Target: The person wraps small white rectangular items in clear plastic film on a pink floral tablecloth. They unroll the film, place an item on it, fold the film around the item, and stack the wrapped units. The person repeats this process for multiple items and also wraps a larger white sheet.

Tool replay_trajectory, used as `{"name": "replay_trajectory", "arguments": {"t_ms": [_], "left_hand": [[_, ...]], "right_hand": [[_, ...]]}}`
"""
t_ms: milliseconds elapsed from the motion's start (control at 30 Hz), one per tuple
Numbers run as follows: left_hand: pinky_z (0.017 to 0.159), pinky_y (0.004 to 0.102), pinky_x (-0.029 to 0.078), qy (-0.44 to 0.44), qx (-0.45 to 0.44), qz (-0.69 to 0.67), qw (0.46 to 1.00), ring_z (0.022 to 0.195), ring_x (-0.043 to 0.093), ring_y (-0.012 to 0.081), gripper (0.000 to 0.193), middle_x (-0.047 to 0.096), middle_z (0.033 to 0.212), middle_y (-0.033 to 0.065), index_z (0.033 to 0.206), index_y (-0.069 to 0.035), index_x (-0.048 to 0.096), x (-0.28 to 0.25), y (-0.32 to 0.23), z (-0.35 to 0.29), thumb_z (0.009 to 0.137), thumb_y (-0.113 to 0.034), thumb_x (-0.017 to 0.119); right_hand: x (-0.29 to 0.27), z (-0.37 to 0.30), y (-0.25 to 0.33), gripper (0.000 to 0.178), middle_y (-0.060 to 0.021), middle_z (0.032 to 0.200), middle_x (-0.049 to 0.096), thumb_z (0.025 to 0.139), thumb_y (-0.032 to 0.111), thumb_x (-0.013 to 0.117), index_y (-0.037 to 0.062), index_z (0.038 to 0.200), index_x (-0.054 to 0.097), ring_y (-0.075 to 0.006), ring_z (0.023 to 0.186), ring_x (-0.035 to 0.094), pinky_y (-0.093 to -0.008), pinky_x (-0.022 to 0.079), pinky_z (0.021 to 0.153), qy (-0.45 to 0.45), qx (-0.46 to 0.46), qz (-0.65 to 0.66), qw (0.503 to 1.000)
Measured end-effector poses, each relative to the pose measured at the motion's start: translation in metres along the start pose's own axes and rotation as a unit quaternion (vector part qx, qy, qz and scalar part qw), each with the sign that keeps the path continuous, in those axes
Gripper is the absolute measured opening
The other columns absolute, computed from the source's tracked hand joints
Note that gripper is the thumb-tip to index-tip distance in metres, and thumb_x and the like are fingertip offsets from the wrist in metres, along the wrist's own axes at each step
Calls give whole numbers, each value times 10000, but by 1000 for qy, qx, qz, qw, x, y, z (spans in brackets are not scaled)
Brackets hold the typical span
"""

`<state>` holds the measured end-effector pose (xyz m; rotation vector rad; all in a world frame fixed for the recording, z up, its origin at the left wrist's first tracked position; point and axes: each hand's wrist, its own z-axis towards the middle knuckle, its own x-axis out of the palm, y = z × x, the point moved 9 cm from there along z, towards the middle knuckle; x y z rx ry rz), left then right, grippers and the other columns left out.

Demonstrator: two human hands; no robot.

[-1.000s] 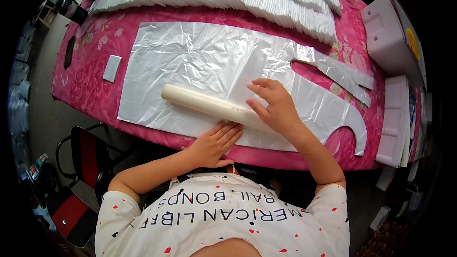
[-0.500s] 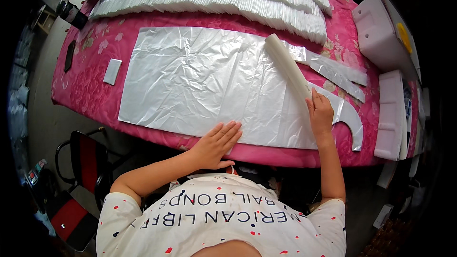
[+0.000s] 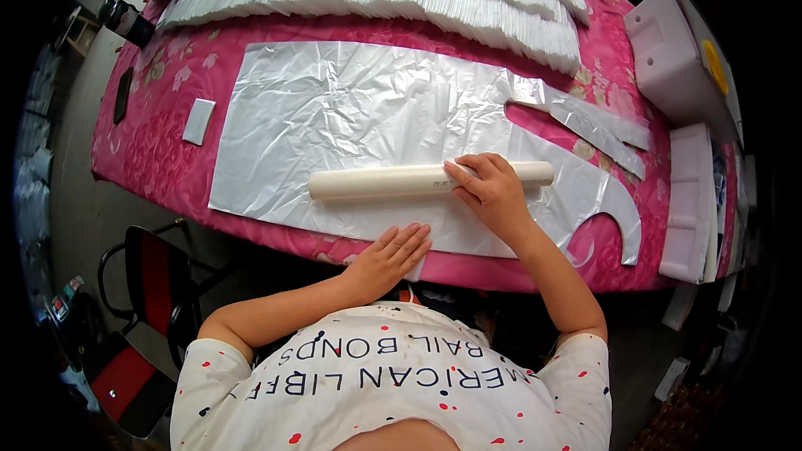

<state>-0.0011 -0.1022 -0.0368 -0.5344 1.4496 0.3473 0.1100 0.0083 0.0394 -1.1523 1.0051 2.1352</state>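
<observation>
A shiny white plastic apron (image 3: 334,108) lies spread over the pink flowered tablecloth, its cut-out straps reaching to the right. On its lower right half rests a long cream-white pipe (image 3: 376,182), lying roughly left to right. My right hand (image 3: 494,195) is closed round the pipe right of its middle, fingers over the top. My left hand (image 3: 388,260) lies flat at the apron's near edge, fingers stretched out and holding nothing. Wrinkles run over the apron's left and upper parts.
Long rows of folded white plastic pieces (image 3: 376,0) line the table's far side. A small white packet (image 3: 199,122), a dark flat phone-like object (image 3: 123,95) and a black bottle (image 3: 125,23) are at left. White foam boxes (image 3: 672,54) stand right. A red-black chair (image 3: 157,276) is lower left.
The pipe has swung from a steep slant at the right to nearly level across the apron. My right hand moved left with it; my left hand stayed nearly in place.
</observation>
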Motion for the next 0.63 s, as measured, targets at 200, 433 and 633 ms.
{"name": "replay_trajectory", "arguments": {"t_ms": [200, 433, 633], "left_hand": [[1072, 398, 200, 0, 26, 23, 999, 1341, 229, 254, 523, 251, 1438, 141, 1344, -33, 326, 0, -2, -2, 844, -175, 390], [1070, 403, 226, 42, 120, -71, 989, 1329, 253, 257, 508, 294, 1416, 138, 1320, -44, 364, -11, 8, -7, 834, -179, 424], [1076, 413, 228, 21, 181, -91, 979, 1313, 281, 266, 552, 312, 1406, 132, 1306, -50, 385, -12, 14, -13, 792, -192, 530]], "right_hand": [[8, 54, -59, 375, -42, 976, 596, 696, 116, 684, 141, 1065, 623, -235, 912, 535, -365, 441, 800, -74, 33, -56, 995], [10, 68, -67, 442, -84, 1126, 558, 694, 70, 675, 98, 1126, 580, -279, 1067, 491, -380, 401, 926, -81, 39, -48, 995], [54, 15, 6, 490, -100, 1260, 469, 663, 11, 636, 126, 1134, 566, -280, 1229, 377, -397, 354, 1014, 150, -97, 49, 983]]}}
